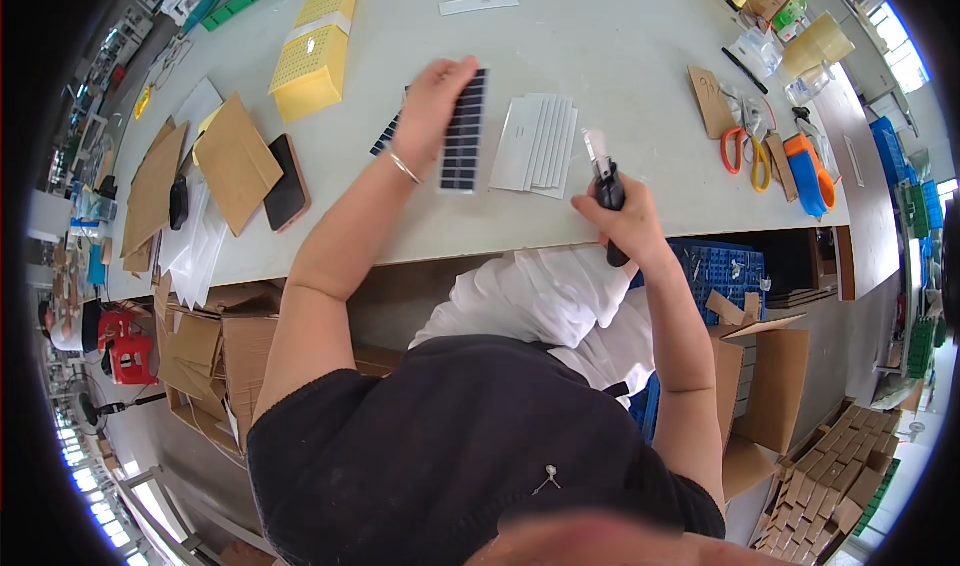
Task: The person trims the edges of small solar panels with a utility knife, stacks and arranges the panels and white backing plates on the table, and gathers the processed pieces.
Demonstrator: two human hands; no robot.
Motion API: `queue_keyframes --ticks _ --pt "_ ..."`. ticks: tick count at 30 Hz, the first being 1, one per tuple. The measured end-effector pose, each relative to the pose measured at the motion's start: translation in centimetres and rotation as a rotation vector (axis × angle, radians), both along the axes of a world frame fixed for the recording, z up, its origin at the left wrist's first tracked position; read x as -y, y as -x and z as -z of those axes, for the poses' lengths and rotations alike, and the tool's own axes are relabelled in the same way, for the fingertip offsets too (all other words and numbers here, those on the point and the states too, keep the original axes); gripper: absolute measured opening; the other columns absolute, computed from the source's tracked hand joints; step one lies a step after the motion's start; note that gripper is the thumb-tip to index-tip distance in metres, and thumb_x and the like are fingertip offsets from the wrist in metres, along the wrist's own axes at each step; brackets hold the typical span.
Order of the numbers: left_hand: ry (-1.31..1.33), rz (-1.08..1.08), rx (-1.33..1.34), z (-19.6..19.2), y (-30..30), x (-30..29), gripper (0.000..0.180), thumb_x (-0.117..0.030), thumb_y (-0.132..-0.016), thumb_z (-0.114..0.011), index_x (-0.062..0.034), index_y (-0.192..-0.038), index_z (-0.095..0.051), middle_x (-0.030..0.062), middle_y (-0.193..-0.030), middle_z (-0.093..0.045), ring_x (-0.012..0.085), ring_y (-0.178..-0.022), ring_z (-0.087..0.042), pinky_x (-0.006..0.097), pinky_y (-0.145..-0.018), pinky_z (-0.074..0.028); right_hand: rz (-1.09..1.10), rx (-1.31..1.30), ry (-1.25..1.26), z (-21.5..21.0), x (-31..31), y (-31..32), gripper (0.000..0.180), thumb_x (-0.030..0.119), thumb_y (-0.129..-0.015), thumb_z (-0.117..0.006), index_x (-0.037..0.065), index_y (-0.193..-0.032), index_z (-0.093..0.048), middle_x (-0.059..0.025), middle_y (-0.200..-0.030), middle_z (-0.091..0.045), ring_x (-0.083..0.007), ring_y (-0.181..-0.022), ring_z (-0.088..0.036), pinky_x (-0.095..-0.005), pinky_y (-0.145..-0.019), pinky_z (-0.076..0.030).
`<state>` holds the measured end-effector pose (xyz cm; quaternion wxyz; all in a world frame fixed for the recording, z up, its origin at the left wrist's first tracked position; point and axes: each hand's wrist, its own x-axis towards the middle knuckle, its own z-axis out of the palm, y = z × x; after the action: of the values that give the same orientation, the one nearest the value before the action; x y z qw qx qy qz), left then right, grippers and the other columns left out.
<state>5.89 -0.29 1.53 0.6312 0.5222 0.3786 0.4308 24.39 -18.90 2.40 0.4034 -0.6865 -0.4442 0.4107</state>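
My left hand (432,106) reaches across the grey table (600,56) and rests on a dark blue strip of small solar cells (463,136), fingers laid over its top left part. More dark strips (385,136) peek out beneath the wrist. My right hand (620,216) is closed around the black handle of a utility knife (603,171), blade end pointing away from me. A fanned stack of white sleeves (537,144) lies between the two hands.
A yellow perforated box (312,51), brown envelopes (235,161) and a phone (287,183) lie to the left. Orange scissors (747,151) and an orange-blue tape dispenser (812,171) sit at the right. Cardboard boxes (760,386) and a blue crate (720,266) stand below the table edge.
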Motion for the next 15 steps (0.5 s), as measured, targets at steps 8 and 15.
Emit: queue_keyframes --ticks 8,15 --pt "-0.618 -0.262 -0.797 2.6 5.8 -6.4 0.026 -0.029 -0.081 -0.061 -0.0049 -0.087 -0.058 0.0086 -0.067 -0.058 0.0215 -0.066 -0.058 0.032 -0.063 -0.046 0.207 -0.368 -0.144 2.5 -0.5 -3.4 0.017 0.015 -0.077 -0.065 0.004 -0.074 -0.052 0.0006 -0.051 -0.045 -0.0080 -0.037 -0.041 -0.0209 -0.037 -0.031" --pt "-0.874 -0.290 -1.195 3.6 6.2 -6.6 0.020 -0.026 -0.078 -0.063 -0.0067 -0.083 -0.058 0.0089 -0.094 -0.061 0.0274 -0.092 -0.055 0.035 -0.078 -0.045 0.168 -0.340 -0.095 2.3 -0.4 -3.2 0.021 0.017 -0.076 -0.068 0.002 -0.074 -0.054 -0.0001 -0.053 -0.047 -0.0075 -0.041 -0.043 -0.0217 -0.039 -0.034"
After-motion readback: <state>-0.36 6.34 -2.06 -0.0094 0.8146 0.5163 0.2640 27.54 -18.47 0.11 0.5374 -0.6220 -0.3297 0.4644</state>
